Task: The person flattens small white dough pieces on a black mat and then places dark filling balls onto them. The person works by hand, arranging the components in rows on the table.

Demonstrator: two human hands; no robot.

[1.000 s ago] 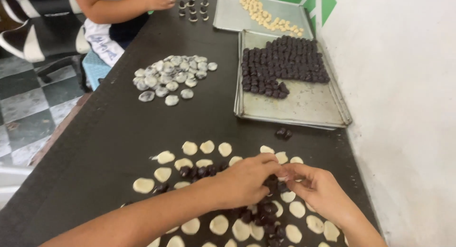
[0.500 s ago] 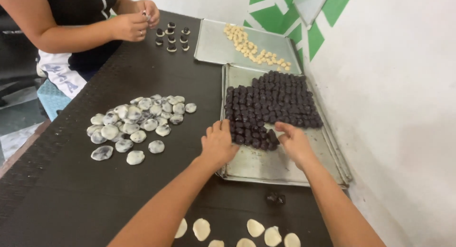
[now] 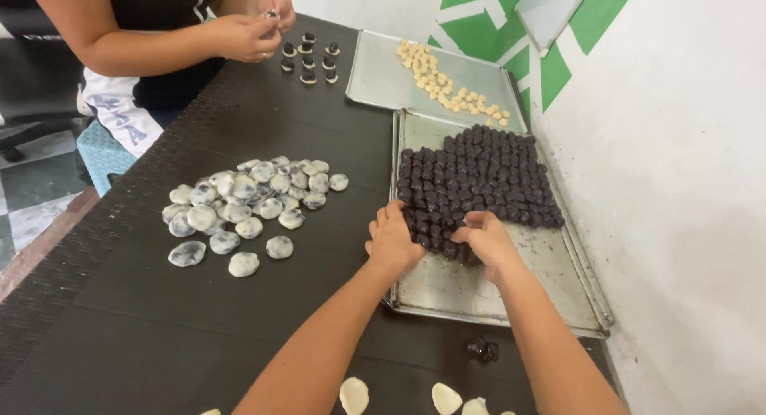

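A metal tray (image 3: 479,291) holds a dense block of small dark balls (image 3: 479,171). Both my hands are at the near edge of that block. My left hand (image 3: 392,239) lies over the tray's left rim with its fingertips on the balls, and its grip is hidden. My right hand (image 3: 485,238) is curled down over a few balls at the block's front, fingers closed around them.
A heap of marbled white discs (image 3: 247,203) lies left on the black table. A far tray (image 3: 375,80) carries pale dough balls (image 3: 447,84). A co-worker's hands (image 3: 255,24) work by small dark-and-white pieces (image 3: 307,60). Pale discs (image 3: 355,395) and a dark lump (image 3: 483,349) lie near me. A wall stands right.
My hands left the pale discs near me and reached forward to the tray of dark balls; since half a second ago they have settled on the block's near edge.
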